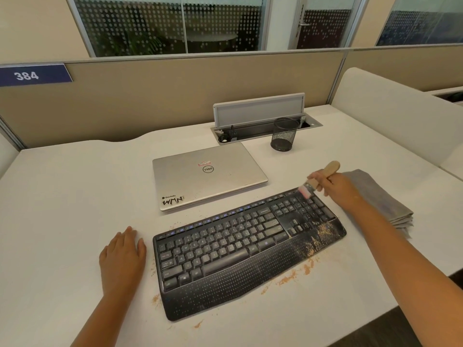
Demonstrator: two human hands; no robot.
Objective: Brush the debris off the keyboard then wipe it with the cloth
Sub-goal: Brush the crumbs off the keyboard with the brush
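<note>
A white desk (75,196) is being occupied by a closed silver laptop (208,176) at the middle and a black keyboard (240,251) lying just in front of it, angled. A folded grey cloth (375,196) is lying beside the keyboard's right end, partly hidden by the right hand (338,189). A black mesh cup (285,134) is standing behind, near an open cable tray (260,121). A wooden-handled brush (320,179) is being gripped by the right hand, fingers curled round the handle, bristles touching the keyboard's far right corner. The left hand (122,256) is being rested flat on the desk, fingers together, just left of the keyboard. Tan debris (318,234) is being seen on the keyboard's right end and scattered along its front edge.
</note>
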